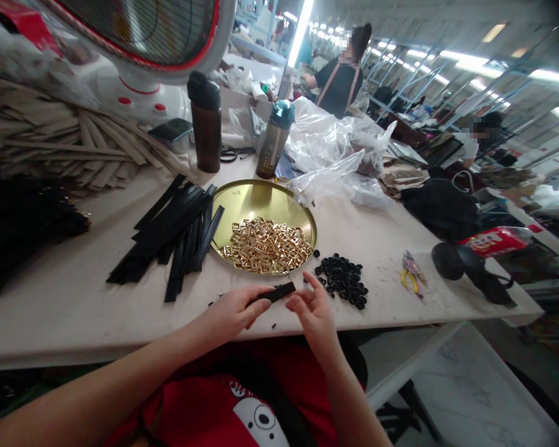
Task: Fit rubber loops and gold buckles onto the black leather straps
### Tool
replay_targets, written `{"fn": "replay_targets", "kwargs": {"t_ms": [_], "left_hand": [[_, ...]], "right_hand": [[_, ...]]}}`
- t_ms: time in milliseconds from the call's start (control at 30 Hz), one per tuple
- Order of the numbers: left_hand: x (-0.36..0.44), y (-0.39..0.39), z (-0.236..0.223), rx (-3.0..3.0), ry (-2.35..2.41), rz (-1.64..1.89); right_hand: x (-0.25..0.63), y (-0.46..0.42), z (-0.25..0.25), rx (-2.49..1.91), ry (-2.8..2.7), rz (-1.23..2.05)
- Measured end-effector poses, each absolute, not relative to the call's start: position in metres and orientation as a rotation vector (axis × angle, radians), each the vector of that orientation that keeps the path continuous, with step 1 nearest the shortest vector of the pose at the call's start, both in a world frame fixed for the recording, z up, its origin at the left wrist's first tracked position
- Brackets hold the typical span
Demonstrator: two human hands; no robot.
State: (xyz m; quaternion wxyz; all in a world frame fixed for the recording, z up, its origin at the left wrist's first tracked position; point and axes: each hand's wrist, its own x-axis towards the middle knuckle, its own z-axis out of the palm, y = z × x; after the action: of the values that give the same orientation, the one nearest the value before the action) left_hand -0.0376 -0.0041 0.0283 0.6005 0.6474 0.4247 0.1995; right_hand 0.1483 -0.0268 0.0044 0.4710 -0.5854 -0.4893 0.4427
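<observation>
My left hand (236,310) is closed round a short black strap (282,292), whose end sticks out to the right between thumb and fingers. Close to that end is my right hand (317,315), its fingers apart and bent; I see nothing held in it. Just beyond my hands lies a round gold tray (227,213) with a heap of small gold buckles (270,247). Small black round pieces (342,279) are piled to the right of the tray. Left of it, several flat black straps (168,233) lie in a loose stack.
Two bottles (205,127) stand behind the tray, beside clear plastic bags (335,149). A fan (140,93) and beige strips (65,139) fill the back left. Yellow-handled pliers (412,276) lie right, near a black object (470,267). A person (340,81) stands farther back.
</observation>
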Motion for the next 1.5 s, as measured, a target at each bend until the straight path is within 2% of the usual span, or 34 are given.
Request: {"fn": "replay_targets", "kwargs": {"t_ms": [133, 200, 367, 533, 700, 833, 1000, 1200, 1500], "left_hand": [[-0.040, 0.009, 0.031, 1.339, 1.022, 0.508], [-0.041, 0.012, 0.033, 1.289, 1.046, 0.520], [-0.044, 0.013, 0.028, 1.259, 1.037, 0.558], [-0.045, 0.012, 0.023, 1.215, 1.039, 0.638], [-0.040, 0.011, 0.032, 1.232, 1.039, 0.735], [-0.037, 0.003, 0.038, 1.278, 1.007, 0.713], [-0.036, -0.012, 0.039, 1.318, 1.084, 0.620], [-0.032, -0.026, 0.041, 1.313, 1.028, 0.466], [-0.038, -0.040, 0.039, 1.419, 1.000, 0.499]], "right_hand": [[0.183, 0.025, 0.008, -1.841, -1.686, 0.373], [0.188, 0.048, 0.006, -1.896, -1.815, 0.276], [0.179, 0.076, 0.000, -1.891, -1.878, 0.335], [0.175, 0.058, 0.014, -1.776, -1.807, 0.483], [0.146, 0.012, 0.027, -1.381, -1.148, 1.388], [0.123, -0.018, 0.030, -1.225, -0.920, 1.655], [0.117, -0.045, 0.033, -1.102, -0.910, 1.747], [0.117, -0.063, 0.026, -1.168, -1.068, 1.461], [0.120, -0.073, 0.017, -1.112, -0.674, 1.394]]}}
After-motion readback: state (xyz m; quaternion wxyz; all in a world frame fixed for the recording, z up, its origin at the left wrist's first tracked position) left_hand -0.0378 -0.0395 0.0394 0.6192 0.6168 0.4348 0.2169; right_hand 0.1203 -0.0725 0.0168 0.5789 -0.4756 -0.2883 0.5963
